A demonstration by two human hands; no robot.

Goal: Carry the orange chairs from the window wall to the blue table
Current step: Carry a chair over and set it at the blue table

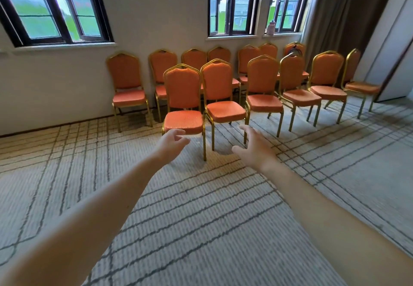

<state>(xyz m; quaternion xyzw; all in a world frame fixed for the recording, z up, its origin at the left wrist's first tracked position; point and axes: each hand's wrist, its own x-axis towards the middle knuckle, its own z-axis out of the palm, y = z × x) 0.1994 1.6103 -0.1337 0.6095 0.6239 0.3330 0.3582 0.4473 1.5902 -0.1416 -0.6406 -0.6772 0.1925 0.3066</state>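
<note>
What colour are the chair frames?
Gold, around orange padding, clearest on the nearest chair in the head view.

Head view, forward and downward

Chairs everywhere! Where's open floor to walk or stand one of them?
The carpet in front of the front chair is bare, under the open left hand and right hand. More bare floor lies left of the end chair. Between the two rows it is crowded.

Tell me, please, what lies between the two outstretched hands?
Only bare patterned carpet and a gold chair leg between left hand and right hand, per the head view.
</note>
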